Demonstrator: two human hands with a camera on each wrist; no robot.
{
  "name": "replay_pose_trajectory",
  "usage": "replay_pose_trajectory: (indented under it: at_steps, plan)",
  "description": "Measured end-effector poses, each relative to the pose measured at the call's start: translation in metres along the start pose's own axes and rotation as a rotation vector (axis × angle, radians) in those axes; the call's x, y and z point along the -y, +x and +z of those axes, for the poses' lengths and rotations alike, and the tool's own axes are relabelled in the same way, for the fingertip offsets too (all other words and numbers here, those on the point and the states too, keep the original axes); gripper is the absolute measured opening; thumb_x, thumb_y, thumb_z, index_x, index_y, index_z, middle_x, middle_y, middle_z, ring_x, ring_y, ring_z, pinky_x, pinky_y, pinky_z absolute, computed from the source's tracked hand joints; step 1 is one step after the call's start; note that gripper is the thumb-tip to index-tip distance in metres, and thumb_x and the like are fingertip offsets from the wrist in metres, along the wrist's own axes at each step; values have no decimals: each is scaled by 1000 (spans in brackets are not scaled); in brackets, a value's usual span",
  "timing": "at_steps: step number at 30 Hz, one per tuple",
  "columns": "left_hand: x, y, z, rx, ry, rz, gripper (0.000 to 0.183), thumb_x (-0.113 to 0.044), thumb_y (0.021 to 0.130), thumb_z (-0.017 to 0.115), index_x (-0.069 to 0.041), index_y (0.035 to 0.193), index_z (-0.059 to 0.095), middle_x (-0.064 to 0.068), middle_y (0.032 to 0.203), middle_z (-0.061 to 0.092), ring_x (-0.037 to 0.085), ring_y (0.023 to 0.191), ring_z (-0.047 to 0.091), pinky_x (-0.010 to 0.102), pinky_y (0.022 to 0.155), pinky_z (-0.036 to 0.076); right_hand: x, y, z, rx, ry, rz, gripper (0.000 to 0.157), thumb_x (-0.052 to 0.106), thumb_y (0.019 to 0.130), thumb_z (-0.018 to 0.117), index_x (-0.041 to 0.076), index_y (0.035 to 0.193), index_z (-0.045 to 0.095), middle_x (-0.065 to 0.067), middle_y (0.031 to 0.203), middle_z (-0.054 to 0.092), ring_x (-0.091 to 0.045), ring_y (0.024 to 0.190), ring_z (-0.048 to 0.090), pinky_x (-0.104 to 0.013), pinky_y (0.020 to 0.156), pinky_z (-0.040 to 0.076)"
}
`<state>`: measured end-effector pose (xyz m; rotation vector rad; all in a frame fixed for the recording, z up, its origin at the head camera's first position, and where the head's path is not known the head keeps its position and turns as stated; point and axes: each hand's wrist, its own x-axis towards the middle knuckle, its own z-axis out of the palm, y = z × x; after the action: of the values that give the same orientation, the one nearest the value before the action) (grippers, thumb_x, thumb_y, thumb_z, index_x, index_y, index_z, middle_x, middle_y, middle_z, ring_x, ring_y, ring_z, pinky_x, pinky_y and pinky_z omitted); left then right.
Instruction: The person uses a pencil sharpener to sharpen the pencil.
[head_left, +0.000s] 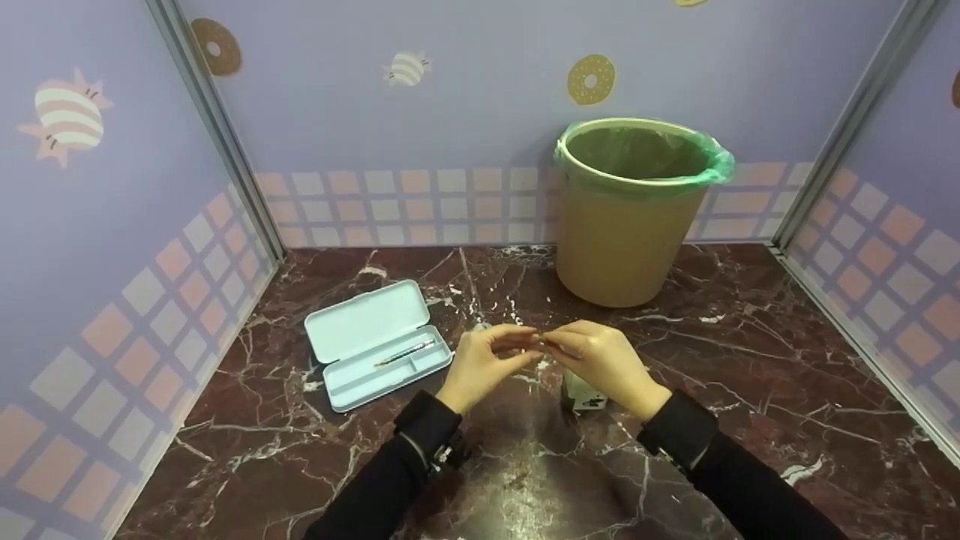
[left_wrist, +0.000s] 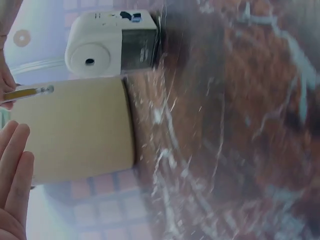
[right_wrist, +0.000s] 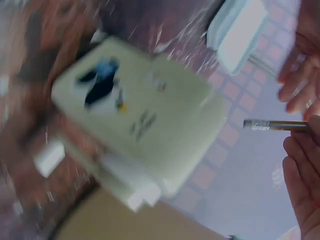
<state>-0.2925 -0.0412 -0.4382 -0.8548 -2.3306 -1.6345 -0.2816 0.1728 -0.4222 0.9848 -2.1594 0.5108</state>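
Observation:
My right hand pinches a short yellowish pencil whose metal-coloured end sticks out from the fingertips. In the head view the pencil is almost hidden between the hands. My left hand is just to its left, with thumb and fingers apart; in the left wrist view its fingers look straight and clear of the pencil. Under the right hand stands a white pencil sharpener with a round hole, a dark see-through shavings box and a penguin picture, partly covered by that hand in the head view.
An open light-blue pencil case lies to the left with a patterned pencil inside. At the back right stands a beige bin with a green liner. White scraps are scattered on the dark marbled table. Patterned walls enclose three sides.

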Motion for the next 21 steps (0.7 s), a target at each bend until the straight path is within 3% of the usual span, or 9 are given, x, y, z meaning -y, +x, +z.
replay_pose_trajectory:
  at_steps: [5,10,15,21]
  plan:
    - [-7,-2,-2,-24,277,166,31,-14,84,82,-6,114,75,9,109,80,21,92,78,23,86,59,1,2,0,31,-219,-200,25,15,76,88,5,97,78,-4,89,78,-19,81,73,-32,74,60]
    - [-8,-4,0,-60,457,277,24,-19,86,81,-11,108,78,4,104,81,15,88,78,27,83,60,1,2,0,60,-322,-267,29,19,73,88,7,97,77,-2,87,76,-19,82,73,-33,77,60]
    - [-5,-5,1,-85,515,345,18,-16,86,80,-12,103,80,4,99,81,14,85,78,25,80,61,2,4,1,62,-351,-282,24,19,76,87,8,94,77,-2,86,75,-18,81,72,-32,78,60]
    - [-2,-6,0,-101,470,337,16,-16,85,80,-12,101,80,4,98,82,15,85,78,25,79,61,2,3,0,57,-315,-270,29,19,75,88,6,100,78,-3,90,76,-19,84,73,-32,81,61]
